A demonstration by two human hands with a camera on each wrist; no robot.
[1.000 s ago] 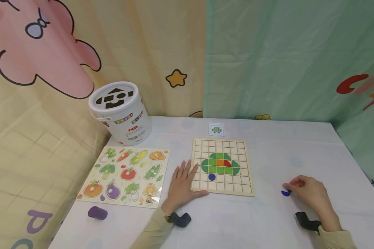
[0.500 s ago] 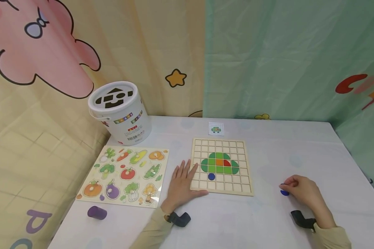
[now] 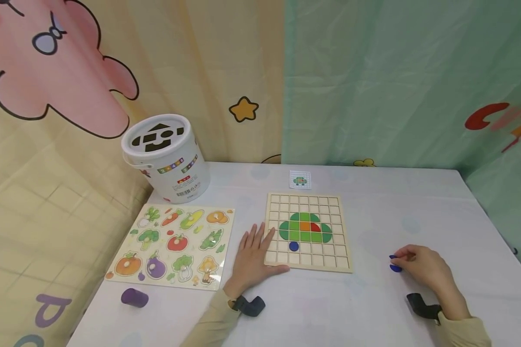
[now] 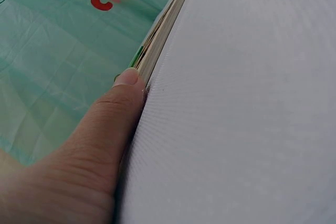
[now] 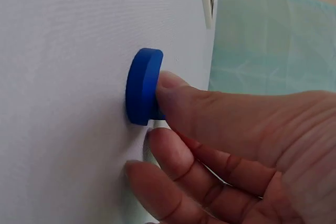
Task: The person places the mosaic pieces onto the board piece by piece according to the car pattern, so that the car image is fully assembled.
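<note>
My left hand (image 3: 250, 262) lies with spread fingers along the left edge and near corner of the wooden grid board (image 3: 345, 260). Its thumb rests at the near edge, seen close up in the left wrist view. Green, orange and red tiles (image 3: 306, 236) form a car shape on the board, with a blue disc (image 3: 294, 246) below. Off to the right, my right hand (image 3: 425, 265) pinches at blue half-round pieces just over the tabletop. One blue half-round piece (image 5: 140, 87) shows beside the thumb in the right wrist view; more blue is partly hidden behind the thumb.
A small picture card (image 3: 300, 180) lies behind the board. To the left are a vegetable puzzle board (image 3: 226, 231), a purple cylinder (image 3: 134, 298) and a white bucket (image 3: 178, 178) with shaped holes in its lid. Curtains (image 3: 373, 96) hang behind the table.
My right hand has shifted slightly left and its fingertips have come together at the blue pieces. The left hand stays in place on the board.
</note>
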